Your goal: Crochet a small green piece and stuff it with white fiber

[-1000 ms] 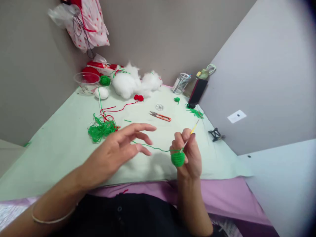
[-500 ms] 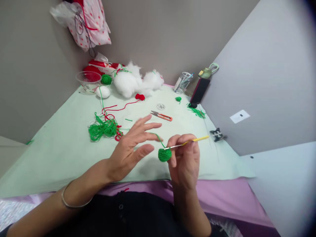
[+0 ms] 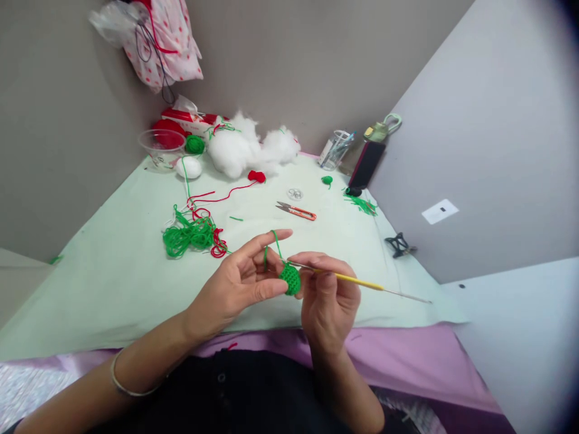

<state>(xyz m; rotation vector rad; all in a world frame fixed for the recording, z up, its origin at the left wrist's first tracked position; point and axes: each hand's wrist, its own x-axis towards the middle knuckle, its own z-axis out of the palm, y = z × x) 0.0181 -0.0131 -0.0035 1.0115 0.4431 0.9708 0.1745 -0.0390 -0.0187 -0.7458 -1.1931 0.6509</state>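
Observation:
A small green crochet piece sits between my two hands, above the front of the table. My left hand pinches its left side with the thumb and fingers, the index finger raised with green yarn looped over it. In my right hand is a crochet hook with a yellow handle, held like a pencil. Its tip meets the top edge of the crochet piece, where the exact stitch is too small to make out. A loose tangle of green yarn lies left of my hands.
Thread snips with orange handles lie beyond my hands, near a small clear dish. White stuffing, a clear plastic tub and a tissue box stand at the back left. A phone leans by the right wall.
My left hand has gone from spread fingers to pinching the crochet piece, with yarn now over its index finger. The piece moved slightly left, and the hook's back end swung downward.

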